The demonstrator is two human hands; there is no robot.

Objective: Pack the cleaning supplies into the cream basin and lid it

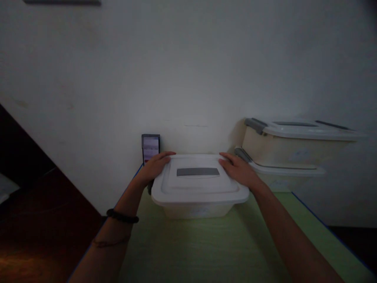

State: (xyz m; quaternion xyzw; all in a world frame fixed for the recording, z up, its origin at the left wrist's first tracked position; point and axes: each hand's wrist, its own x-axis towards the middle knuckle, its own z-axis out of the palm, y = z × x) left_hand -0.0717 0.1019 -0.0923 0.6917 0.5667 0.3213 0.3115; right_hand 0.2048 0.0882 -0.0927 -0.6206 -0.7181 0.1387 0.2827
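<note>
A storage box (196, 211) of cream plastic stands on the green table in front of me. On top of it lies its white lid (200, 184), with a grey handle strip (198, 171) across the middle. My left hand (155, 168) grips the lid's far left corner, thumb on top and fingers along the outer edge. At the far right corner my right hand (237, 169) grips the lid in the same way. Both palms hide the lid's side edges, so I cannot tell how its side latches stand.
Two similar lidded boxes are stacked at the right, an upper box (294, 149) on a lower box (282, 182). A phone (151, 148) with a lit screen stands upright behind my left hand. The table (188, 251) has blue edges and meets a white wall (188, 78).
</note>
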